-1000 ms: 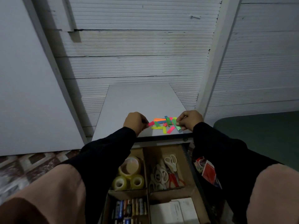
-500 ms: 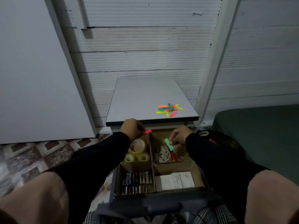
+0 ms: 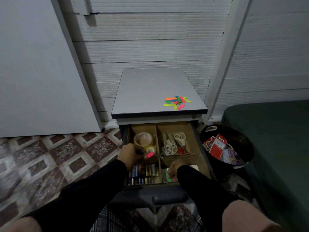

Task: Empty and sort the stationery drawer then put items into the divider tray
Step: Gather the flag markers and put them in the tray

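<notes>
The drawer [image 3: 203,148] stands open with a cardboard divider tray [image 3: 192,129] inside. My left hand [image 3: 132,154] pinches a pink sticky flag [image 3: 149,155] above the tray's centre wall. My right hand [image 3: 173,169] holds a green sticky flag [image 3: 167,175] down in the near right compartment, over white paper. Tape rolls [image 3: 143,139] fill the far left compartment, scissors [image 3: 175,144] the far right, batteries [image 3: 143,171] the near left. A pile of coloured flags [image 3: 177,102] lies on the cabinet top [image 3: 150,91].
A black bin [image 3: 240,136] with red packaging stands right of the drawer. A dark green cushion [image 3: 275,131] lies further right. White panels lean on the wall behind and to the left. Patterned floor tiles spread out on the left.
Both hands came down from the flag pile on the cabinet top, each carrying a flag. The right hand moved from over the scissors into the near right compartment. The camera pulled back.
</notes>
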{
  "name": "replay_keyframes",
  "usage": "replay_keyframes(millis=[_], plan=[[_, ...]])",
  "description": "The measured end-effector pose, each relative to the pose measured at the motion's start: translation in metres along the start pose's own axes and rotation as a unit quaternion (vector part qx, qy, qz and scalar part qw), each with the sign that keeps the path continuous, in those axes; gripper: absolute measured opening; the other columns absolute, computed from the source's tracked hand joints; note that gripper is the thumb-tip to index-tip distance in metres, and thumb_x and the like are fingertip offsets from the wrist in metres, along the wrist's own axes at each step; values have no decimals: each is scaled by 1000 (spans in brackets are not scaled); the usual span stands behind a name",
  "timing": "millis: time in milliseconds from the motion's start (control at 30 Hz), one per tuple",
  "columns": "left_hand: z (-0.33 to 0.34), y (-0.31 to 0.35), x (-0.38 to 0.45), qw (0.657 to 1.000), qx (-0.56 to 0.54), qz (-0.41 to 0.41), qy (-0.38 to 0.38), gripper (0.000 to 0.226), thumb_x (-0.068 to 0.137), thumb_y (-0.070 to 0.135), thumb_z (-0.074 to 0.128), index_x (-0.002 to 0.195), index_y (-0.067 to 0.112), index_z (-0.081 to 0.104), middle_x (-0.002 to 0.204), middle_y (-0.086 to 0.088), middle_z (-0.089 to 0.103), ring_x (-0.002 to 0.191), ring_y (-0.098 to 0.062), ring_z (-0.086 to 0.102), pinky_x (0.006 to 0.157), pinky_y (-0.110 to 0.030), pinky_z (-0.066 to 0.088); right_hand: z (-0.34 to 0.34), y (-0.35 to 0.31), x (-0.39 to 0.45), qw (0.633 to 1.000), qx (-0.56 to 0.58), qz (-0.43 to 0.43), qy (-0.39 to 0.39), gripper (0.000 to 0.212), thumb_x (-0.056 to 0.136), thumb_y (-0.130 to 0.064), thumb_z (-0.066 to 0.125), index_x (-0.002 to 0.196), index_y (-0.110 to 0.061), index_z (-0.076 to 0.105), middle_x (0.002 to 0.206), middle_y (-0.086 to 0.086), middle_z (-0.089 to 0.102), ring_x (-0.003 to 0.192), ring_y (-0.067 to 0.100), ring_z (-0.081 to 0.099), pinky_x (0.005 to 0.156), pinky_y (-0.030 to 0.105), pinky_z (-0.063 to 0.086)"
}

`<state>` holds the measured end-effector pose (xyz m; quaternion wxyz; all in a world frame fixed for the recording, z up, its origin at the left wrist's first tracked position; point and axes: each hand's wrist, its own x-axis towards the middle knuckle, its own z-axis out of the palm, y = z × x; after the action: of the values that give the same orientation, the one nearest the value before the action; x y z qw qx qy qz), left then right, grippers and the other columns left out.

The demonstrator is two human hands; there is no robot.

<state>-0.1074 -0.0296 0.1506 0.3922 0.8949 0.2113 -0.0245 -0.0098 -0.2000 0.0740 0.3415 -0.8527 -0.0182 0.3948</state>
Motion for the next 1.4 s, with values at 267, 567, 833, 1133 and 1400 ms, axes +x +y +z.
replay_keyframes(millis=[267, 567, 833, 1133, 1400], plan=[[11, -24, -19, 999, -24, -8, -25, 21, 83, 10, 69, 67, 23, 62, 67, 13, 58, 59, 2, 54, 51, -7, 45, 30, 4, 35, 951, -297, -50, 69, 36, 98, -20, 47, 130, -5, 55, 136, 12, 53, 123, 25, 52, 93, 35, 45], [27, -30, -12, 978, -188, -87, -30, 23, 79, -5, 68, 64, 14, 65, 65, -4, 63, 59, -14, 58, 57, -23, 53, 21, 13, 43, 995, -87, -1, 57, 47, 73, -16, 66, 118, -3, 60, 121, 18, 61, 111, 32, 60, 94, 44, 51], [41, -25, -14, 971, -223, -78, -39, 26, 80, -4, 67, 62, 14, 64, 54, 5, 62, 48, -5, 57, 48, -17, 48, 21, 14, 42, 996, -78, -12, 46, 45, 74, -15, 66, 117, -2, 61, 119, 18, 62, 110, 33, 61, 93, 43, 52], [45, -7, -13, 926, -359, -105, -46, 14, 83, -8, 61, 73, 2, 64, 47, 1, 62, 39, -5, 56, 42, -17, 48, 0, -11, -8, 989, 138, 17, -60, 23, 89, 6, 55, 71, -9, 54, 75, 6, 58, 66, 14, 57, 66, 25, 54], [49, 1, -11, 872, -465, -152, -22, 4, 84, -1, 63, 83, 2, 66, 72, -10, 66, 61, -14, 63, 53, -20, 53, -18, -26, -45, 914, 396, -47, -77, 12, 88, 5, 58, 80, -4, 57, 79, 11, 63, 69, 16, 58, 54, 18, 55]])
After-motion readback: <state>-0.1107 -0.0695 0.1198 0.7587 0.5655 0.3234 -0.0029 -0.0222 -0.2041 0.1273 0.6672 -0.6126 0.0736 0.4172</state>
